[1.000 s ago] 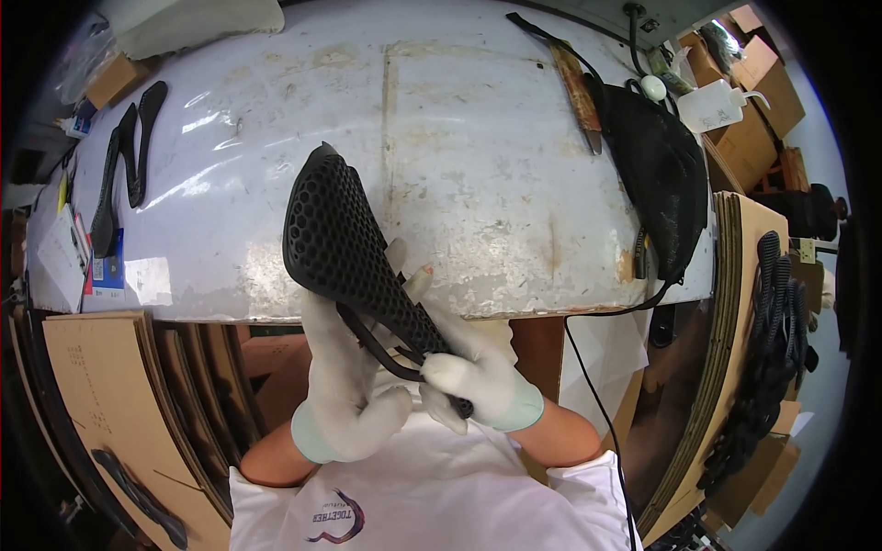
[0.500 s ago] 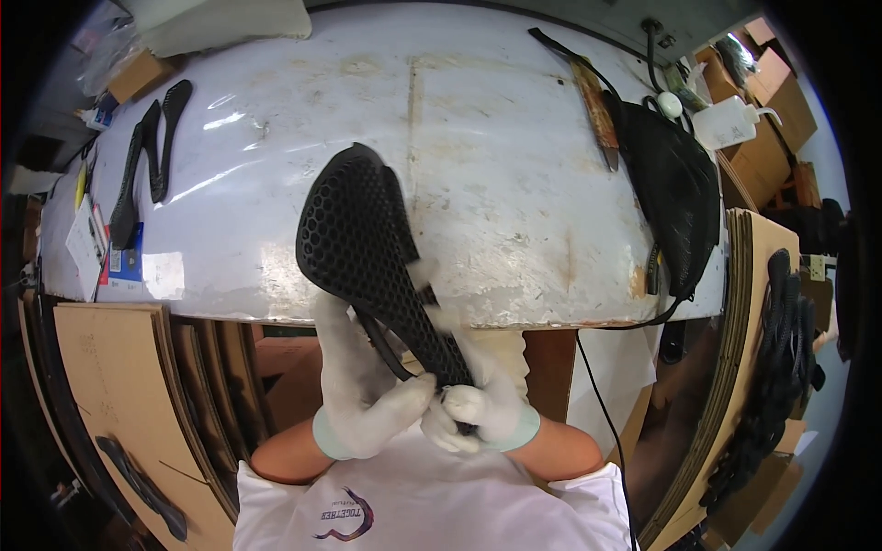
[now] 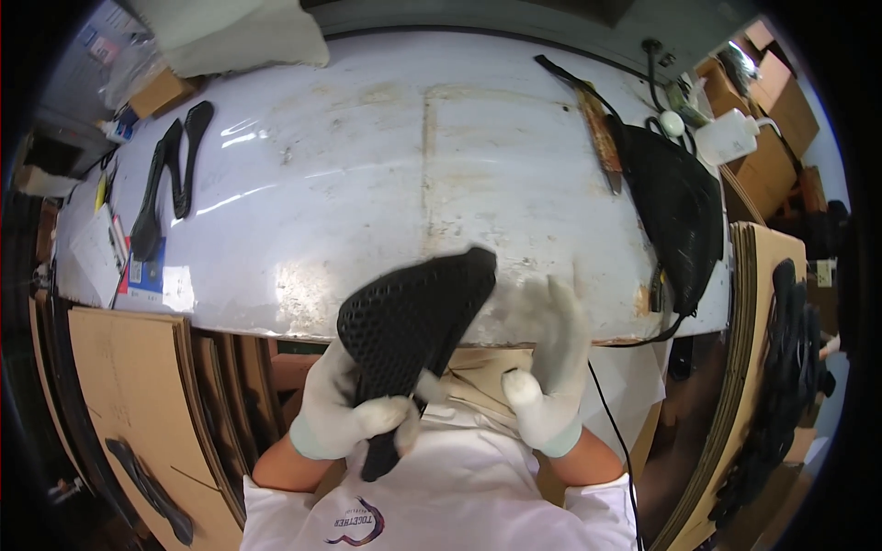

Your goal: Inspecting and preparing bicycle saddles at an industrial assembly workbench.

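Observation:
A black bicycle saddle (image 3: 404, 321) with a honeycomb surface is tilted over the near edge of the table. My left hand (image 3: 354, 404), in a white glove with a pale green cuff, is closed around its narrow end, the thumb across the front. Some of the fingers are behind the saddle and hidden. Apart from it, to the right, my gloved right hand (image 3: 556, 367) is held up with fingers stretched out and thumb apart, nothing in it; its fingertips are a little blurred.
The worn white table (image 3: 514, 211) carries black saddle-like frames (image 3: 172, 174) and papers (image 3: 99, 248) at left. At right lie a black bag (image 3: 671, 193), a stained blade-like tool (image 3: 602, 142) and a white squeeze bottle (image 3: 729, 138). Cardboard sheets (image 3: 129, 395) flank me; a black cable (image 3: 608, 432) hangs at right.
The saddle has come down toward me and turned, its broad end now pointing up and right. My right hand has let go of the narrow end and moved right, opening.

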Demonstrator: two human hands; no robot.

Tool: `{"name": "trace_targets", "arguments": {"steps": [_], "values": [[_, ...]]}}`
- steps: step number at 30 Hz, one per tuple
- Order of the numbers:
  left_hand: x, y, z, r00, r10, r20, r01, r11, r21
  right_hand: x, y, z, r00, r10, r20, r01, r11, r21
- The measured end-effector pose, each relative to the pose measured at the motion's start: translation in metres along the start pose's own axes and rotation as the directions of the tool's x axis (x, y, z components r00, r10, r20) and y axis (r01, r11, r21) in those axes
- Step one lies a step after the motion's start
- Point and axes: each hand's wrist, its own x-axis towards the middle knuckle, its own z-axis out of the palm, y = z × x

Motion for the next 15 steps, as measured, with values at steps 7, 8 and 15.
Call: {"name": "trace_targets", "arguments": {"steps": [7,8,15], "values": [[-0.003,-0.005,-0.020,0.965,-0.242,0.099,0.234,0.968,0.087,0.038,-0.052,-0.017,0.857,-0.151,0.493,0.241,0.963,-0.123],[-0.003,-0.009,-0.021,0.963,-0.249,0.103,0.240,0.967,0.090,0.038,-0.051,-0.018,0.861,-0.151,0.485,0.238,0.963,-0.124],[0.004,-0.021,-0.051,0.899,-0.086,0.429,0.021,0.988,0.155,0.034,-0.036,-0.012,0.696,-0.408,0.591,0.497,0.867,0.014]]}}
